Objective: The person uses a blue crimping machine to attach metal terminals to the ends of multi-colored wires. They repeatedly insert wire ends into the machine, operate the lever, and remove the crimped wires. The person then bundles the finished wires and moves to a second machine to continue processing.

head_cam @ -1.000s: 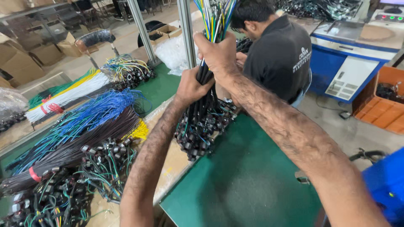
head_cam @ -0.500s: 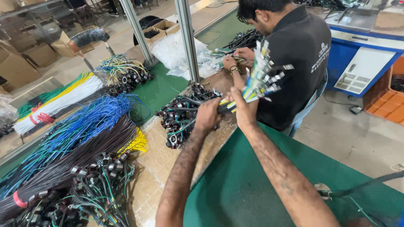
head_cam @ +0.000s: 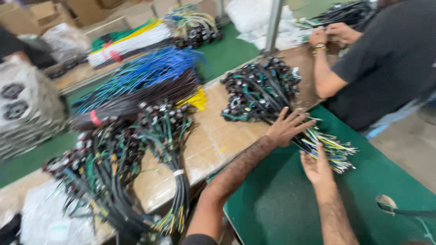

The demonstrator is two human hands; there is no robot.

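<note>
A bundle of black cables with connectors (head_cam: 261,93) lies on the brown board, its striped wire ends (head_cam: 329,147) fanned out over the green mat (head_cam: 281,204). My left hand (head_cam: 287,126) lies flat, fingers spread, on the middle of this bundle. My right hand (head_cam: 316,167) is open, palm up, against the near side of the wire ends. Neither hand grips anything.
A second large cable harness (head_cam: 131,154) sprawls at the left, with blue (head_cam: 150,68), dark and white wire bundles (head_cam: 131,43) behind it. A co-worker in a dark shirt (head_cam: 386,59) works at the right, hands (head_cam: 334,34) on the far wires. A metal post (head_cam: 274,22) rises behind.
The cable bundle, held upright a second ago, has been lowered and laid flat on the table. Both my hands let go and now rest open on it.
</note>
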